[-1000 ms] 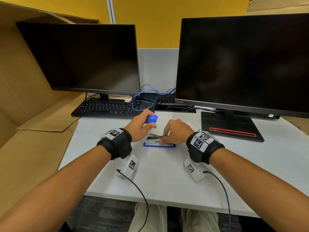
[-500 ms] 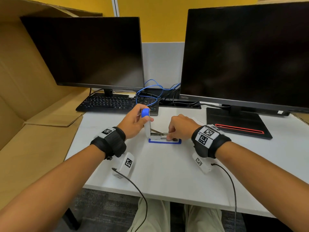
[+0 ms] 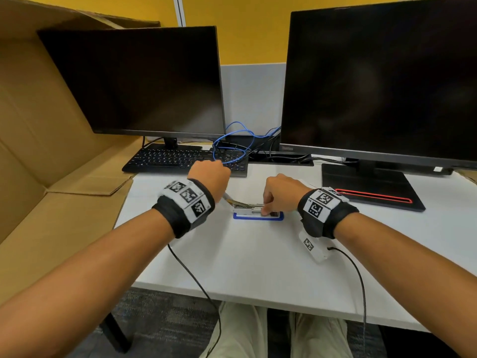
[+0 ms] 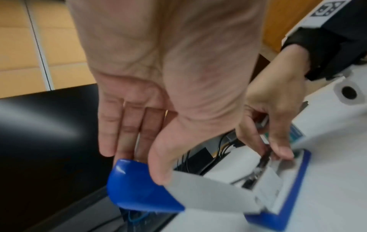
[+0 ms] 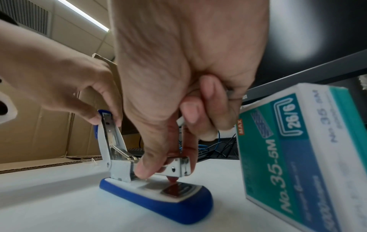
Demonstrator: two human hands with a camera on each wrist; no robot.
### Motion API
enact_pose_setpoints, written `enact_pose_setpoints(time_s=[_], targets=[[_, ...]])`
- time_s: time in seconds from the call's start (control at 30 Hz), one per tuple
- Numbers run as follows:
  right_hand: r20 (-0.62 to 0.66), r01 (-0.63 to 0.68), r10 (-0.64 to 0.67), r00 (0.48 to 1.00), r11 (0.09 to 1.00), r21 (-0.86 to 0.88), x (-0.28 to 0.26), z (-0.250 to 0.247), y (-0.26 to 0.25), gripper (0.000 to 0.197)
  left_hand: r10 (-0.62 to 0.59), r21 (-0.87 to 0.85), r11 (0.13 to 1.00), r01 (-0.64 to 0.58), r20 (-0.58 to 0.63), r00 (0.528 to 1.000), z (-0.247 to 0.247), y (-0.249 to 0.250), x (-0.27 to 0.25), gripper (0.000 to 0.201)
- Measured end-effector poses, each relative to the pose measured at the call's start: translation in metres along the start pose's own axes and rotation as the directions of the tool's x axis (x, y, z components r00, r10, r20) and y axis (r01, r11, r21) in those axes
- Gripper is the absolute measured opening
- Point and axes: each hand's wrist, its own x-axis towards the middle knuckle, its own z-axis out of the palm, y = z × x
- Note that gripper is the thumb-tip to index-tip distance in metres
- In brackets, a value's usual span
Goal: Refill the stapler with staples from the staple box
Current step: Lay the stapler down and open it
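The blue and white stapler (image 3: 258, 216) lies on the white desk, its lid (image 4: 208, 188) swung up and back. My left hand (image 3: 209, 177) pinches the lid's blue tip (image 4: 139, 185) between thumb and fingers. My right hand (image 5: 166, 163) sits over the open metal magazine (image 5: 178, 166), thumb and forefinger touching its sides. Its curled fingers hold a thin grey staple strip (image 5: 228, 92) that points down at the magazine. The teal and white staple box (image 5: 298, 149) stands just right of the stapler, mostly hidden behind my right hand in the head view.
Two dark monitors (image 3: 144, 81) (image 3: 382, 78) stand behind, with a black keyboard (image 3: 180, 158) and blue cables (image 3: 232, 143) just beyond my left hand. A black monitor base (image 3: 369, 187) lies right of the box. Cardboard sheets (image 3: 51, 151) flank the desk's left edge.
My left hand has tipped the lid farther back toward the keyboard, and the blue tip is now hidden behind it in the head view. My right hand stays at the magazine.
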Motion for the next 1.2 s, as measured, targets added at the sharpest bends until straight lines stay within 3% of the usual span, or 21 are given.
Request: enact_pose_setpoints(time_s=[0.13, 0.3, 0.43, 1.0, 1.2], targets=[[0.005, -0.006, 0.006, 1.0, 1.0, 0.008, 0.0, 0.002, 0.003, 0.031, 0.016, 0.033, 0.999, -0.018, 0.052, 0.999, 0.02, 0.005, -0.003, 0.029], [-0.004, -0.004, 0.004, 1.0, 1.0, 0.004, -0.001, 0.001, 0.004, 0.028, 0.016, -0.068, 0.998, -0.006, 0.143, 0.99, 0.058, -0.002, -0.01, 0.029], [0.001, -0.016, 0.016, 1.0, 1.0, 0.02, 0.0, 0.002, 0.005, 0.029, 0.016, -0.161, 0.987, 0.008, 0.147, 0.989, 0.069, -0.012, -0.005, 0.03], [0.057, -0.021, 0.029, 0.998, 0.988, -0.15, -0.005, -0.014, 0.0, 0.038, 0.117, -0.227, 0.972, -0.054, 0.277, 0.954, 0.035, -0.014, 0.012, 0.037], [0.061, -0.027, 0.031, 0.998, 0.998, -0.061, -0.015, -0.028, 0.006, 0.037, 0.125, -0.176, 0.982, -0.075, 0.291, 0.948, 0.034, -0.011, 0.018, 0.037]])
